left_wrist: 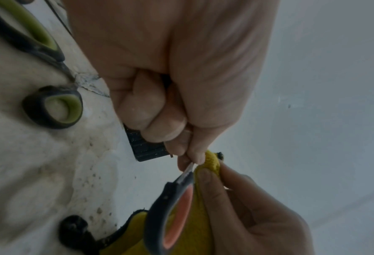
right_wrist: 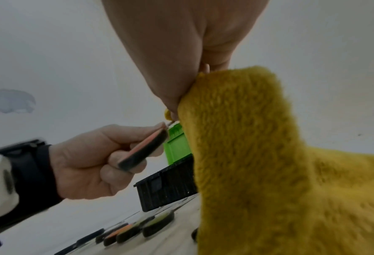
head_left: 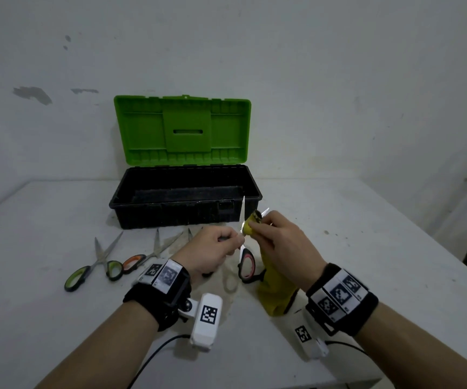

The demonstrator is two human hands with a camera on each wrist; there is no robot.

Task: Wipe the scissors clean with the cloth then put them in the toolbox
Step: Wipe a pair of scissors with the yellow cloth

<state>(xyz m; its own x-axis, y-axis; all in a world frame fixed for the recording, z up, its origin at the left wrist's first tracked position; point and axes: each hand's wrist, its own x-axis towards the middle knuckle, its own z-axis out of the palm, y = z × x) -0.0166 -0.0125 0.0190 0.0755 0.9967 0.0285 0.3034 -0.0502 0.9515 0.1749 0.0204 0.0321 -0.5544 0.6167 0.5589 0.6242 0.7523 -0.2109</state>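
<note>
Fingers [head_left: 257,226] pinch cloth [head_left: 275,290] round scissors [head_left: 245,259] (blades apart)

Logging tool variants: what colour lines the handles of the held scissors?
Salmon-red lining, black outer; left wrist view.

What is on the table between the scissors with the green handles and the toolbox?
In the head view, nothing but bare, dusty table lies between the green-handled scissors and the toolbox.

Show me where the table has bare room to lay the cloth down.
Bare patches: right of the toolbox, out to the table edge, and left of the green-handled scissors. Crowded: the strip in front of the toolbox, with the orange-handled scissors and both hands, left hand and right hand, working the cloth.
</note>
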